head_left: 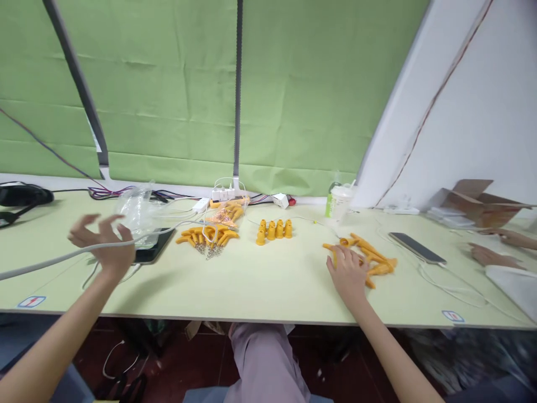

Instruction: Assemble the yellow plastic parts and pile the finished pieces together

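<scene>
My left hand (pixel 103 244) is raised over the left of the table, fingers apart and loosely bent, with no object in it. A grey cable (pixel 62 258) runs across the view in front of that hand. My right hand (pixel 349 274) rests at the left side of a loose pile of yellow plastic pieces (pixel 380 258), fingers spread over them and touching some; its fingertips are partly hidden. Between the hands, yellow cup-shaped pieces (pixel 279 229) stand upright in short rows. Left of these lies a bunch of yellow handle-like pieces (pixel 229 235) with thin metal chains (pixel 213 250).
A black tablet (pixel 153 249) and clear plastic bag (pixel 136 210) lie by my left hand. A power strip (pixel 224 194) and a white cup (pixel 342 201) stand at the back. To the right are a phone (pixel 417 248), a cardboard box (pixel 482 204) and another person's hands (pixel 493 256).
</scene>
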The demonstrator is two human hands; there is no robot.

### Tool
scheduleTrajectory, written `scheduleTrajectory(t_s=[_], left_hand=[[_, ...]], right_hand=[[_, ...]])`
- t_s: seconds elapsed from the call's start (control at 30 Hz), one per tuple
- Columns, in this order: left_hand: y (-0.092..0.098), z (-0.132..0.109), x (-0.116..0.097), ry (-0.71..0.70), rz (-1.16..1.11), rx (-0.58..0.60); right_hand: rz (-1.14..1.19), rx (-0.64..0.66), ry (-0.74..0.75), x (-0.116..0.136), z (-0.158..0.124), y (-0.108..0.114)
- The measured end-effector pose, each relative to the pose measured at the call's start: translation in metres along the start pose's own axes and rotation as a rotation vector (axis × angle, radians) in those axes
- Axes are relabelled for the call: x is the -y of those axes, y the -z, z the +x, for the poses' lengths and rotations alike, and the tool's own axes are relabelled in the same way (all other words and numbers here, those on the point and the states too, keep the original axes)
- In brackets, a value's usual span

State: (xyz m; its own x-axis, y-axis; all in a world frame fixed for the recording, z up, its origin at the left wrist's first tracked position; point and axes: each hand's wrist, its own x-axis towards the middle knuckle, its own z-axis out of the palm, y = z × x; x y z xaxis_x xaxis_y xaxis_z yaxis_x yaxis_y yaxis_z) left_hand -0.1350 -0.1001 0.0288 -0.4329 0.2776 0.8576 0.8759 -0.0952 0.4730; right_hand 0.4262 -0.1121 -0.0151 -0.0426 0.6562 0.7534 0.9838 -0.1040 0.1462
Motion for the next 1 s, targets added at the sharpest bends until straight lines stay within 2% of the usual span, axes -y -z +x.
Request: scheduleTrajectory(t_s=[0.03, 0.07, 0.13, 0.2, 0.27, 0.33, 0.43, 0.5, 0.57, 0.63, 0.7, 0.77, 0.83, 0.93, 1.0], left_hand=[[0.002, -0.021, -0.009, -0.117, 0.012, -0.052], [0.002, -0.043, -0.018, -0.268, -0.021, -0.054], [-0.004, -0.086, -0.038, -0.617, -0.185, 0.148], [-0.018, -0.116, -0.065, -0.865, -0.321, 0.435], [-0.041, -0.127, -0.1, -0.906, -0.347, 0.573], [-0.071, -0.123, -0.137, -0.842, -0.355, 0.615], [-0.12, -0.108, -0.181, -0.652, -0.353, 0.607], [-0.147, -0.103, -0.196, -0.513, -0.354, 0.587], [-0.164, -0.103, -0.2, -0.398, -0.374, 0.545], [-0.172, -0.105, -0.196, -0.314, -0.409, 0.485], [-0.173, -0.107, -0.191, -0.259, -0.435, 0.422], [-0.173, -0.107, -0.188, -0.238, -0.455, 0.395], [-0.174, -0.105, -0.187, -0.257, -0.499, 0.449], [-0.179, -0.103, -0.188, -0.236, -0.602, 0.6], [-0.183, -0.102, -0.19, -0.16, -0.651, 0.637]], right_hand=[[-0.026, 0.013, -0.013, -0.001, -0.001, 0.001], [-0.057, 0.033, -0.021, -0.004, -0.002, 0.002], [-0.116, 0.099, -0.031, -0.012, -0.003, 0.002], [-0.158, 0.173, -0.05, -0.022, -0.004, 0.002], [-0.176, 0.231, -0.087, -0.03, -0.003, 0.002], [-0.168, 0.27, -0.107, -0.034, 0.001, 0.003], [-0.118, 0.26, -0.078, -0.029, 0.012, 0.006], [-0.042, 0.203, -0.071, -0.022, 0.026, 0.007], [0.111, 0.143, -0.097, -0.014, 0.044, 0.005], [0.389, 0.099, -0.138, -0.002, 0.066, -0.001], [0.778, 0.118, -0.179, 0.018, 0.087, -0.012], [1.178, 0.231, -0.221, 0.044, 0.102, -0.024], [1.467, 0.377, -0.265, 0.072, 0.108, -0.037], [1.642, 0.485, -0.338, 0.102, 0.101, -0.051], [1.646, 0.496, -0.374, 0.108, 0.094, -0.057]])
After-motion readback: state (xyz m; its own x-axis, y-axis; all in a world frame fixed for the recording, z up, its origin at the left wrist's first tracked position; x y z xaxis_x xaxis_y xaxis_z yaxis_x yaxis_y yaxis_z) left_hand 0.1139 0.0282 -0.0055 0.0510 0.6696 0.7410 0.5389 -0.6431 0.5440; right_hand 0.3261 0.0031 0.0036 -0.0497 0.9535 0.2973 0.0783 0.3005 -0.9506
